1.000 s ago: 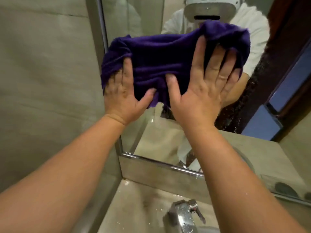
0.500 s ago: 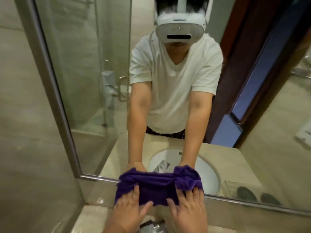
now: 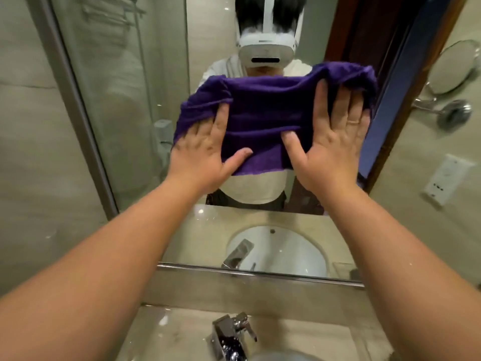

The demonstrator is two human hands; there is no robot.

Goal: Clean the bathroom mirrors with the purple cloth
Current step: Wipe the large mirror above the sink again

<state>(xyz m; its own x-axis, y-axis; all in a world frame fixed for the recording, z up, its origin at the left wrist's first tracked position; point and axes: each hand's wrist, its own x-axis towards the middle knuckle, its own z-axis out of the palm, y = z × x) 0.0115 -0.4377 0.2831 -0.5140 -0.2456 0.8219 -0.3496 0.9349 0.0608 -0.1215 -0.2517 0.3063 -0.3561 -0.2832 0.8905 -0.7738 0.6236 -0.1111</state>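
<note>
The purple cloth [image 3: 263, 118] is spread flat against the large wall mirror [image 3: 145, 105], about mid-height. My left hand [image 3: 205, 152] presses its lower left part with straight, spread fingers. My right hand [image 3: 330, 142] presses its right part the same way, fingertips near the cloth's bunched top right corner. Both arms are stretched out over the counter. The mirror shows my reflection behind the cloth, partly hidden by it.
A chrome tap [image 3: 231, 334] stands just below, at the counter's back edge [image 3: 299, 329]. The mirror's metal frame [image 3: 80, 121] runs down the left beside a tiled wall [image 3: 33, 152]. The reflection shows the basin, a round wall mirror and a socket at right.
Half a second ago both hands held the cloth at the mirror's bottom edge; now they have slid it up to mid-height. The view has tilted downward.
</note>
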